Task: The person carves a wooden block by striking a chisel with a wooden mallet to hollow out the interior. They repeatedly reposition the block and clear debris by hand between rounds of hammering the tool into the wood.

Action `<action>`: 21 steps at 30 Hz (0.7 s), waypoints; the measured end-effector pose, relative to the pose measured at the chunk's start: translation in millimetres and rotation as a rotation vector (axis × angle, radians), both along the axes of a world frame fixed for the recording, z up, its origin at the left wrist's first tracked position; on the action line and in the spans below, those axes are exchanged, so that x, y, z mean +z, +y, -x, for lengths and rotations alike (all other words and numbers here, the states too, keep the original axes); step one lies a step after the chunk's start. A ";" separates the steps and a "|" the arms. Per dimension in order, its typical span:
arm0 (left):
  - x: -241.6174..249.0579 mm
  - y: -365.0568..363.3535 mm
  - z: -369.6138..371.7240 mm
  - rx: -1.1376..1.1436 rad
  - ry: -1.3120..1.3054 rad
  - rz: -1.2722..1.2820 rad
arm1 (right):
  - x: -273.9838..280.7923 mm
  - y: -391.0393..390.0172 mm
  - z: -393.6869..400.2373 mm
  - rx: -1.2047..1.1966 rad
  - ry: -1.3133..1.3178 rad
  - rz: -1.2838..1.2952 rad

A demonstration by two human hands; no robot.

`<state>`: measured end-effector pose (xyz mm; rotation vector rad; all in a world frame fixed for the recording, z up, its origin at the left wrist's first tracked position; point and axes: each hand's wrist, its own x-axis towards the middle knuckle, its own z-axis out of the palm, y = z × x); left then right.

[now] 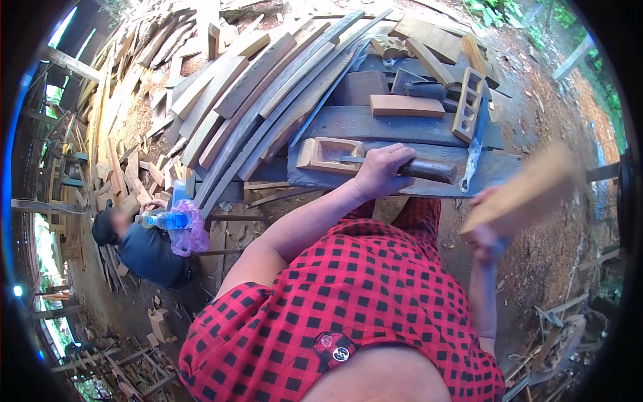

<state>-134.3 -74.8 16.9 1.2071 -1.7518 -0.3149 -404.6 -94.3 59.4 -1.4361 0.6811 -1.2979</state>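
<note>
My left hand (383, 169) is wrapped around a chisel (432, 171) with a dark handle. Its metal blade points left into the hollow of a pale wooden block (309, 155), which lies on the dark plank bench (402, 151). On the right, my right hand (489, 242) grips a thick, light-brown block of wood (526, 191), raised at the bench's near right corner and smeared by motion. The block's far end points up and to the right, apart from the chisel handle.
A reddish wooden bar (407, 106) and a wooden piece with several holes (469, 104) lie on the bench. Long boards (268, 100) are stacked to the left. Beyond a pink plastic bag with bottles (184, 224), a person (154, 251) sits low at left.
</note>
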 end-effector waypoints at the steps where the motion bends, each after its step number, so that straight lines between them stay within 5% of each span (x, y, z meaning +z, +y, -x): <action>1: 0.4 0.1 -1.1 0.016 -0.016 -0.015 | -3.8 7.6 -2.4 -0.004 -0.005 0.003; 3: 1.6 1.8 -2.0 0.034 -0.039 -0.034 | -8.2 23.3 -11.8 -0.045 0.379 -0.026; 4: 2.8 0.9 -4.2 0.024 -0.022 -0.034 | -1.4 21.1 -9.4 -0.043 0.372 -0.022; 6: 1.5 4.9 -6.9 0.017 -0.009 -0.050 | 19.6 18.8 3.0 -0.143 0.151 -0.185; 10: -0.9 3.9 -7.6 -0.002 0.014 -0.025 | 28.6 16.6 -7.7 -0.222 -0.365 -0.043; 14: -0.4 2.1 -8.6 0.038 0.019 0.011 | -24.9 37.9 -31.6 -0.046 0.306 0.029; 15: 0.0 2.9 -8.6 0.036 0.017 0.012 | -21.0 39.0 -27.4 -0.048 0.305 0.030; 18: 0.4 6.4 -12.5 0.006 0.030 0.006 | 1.3 31.4 -5.2 -0.119 0.203 -0.154; 21: 0.0 3.9 -12.7 0.007 0.017 -0.008 | 15.6 18.7 10.2 -0.159 -0.205 0.008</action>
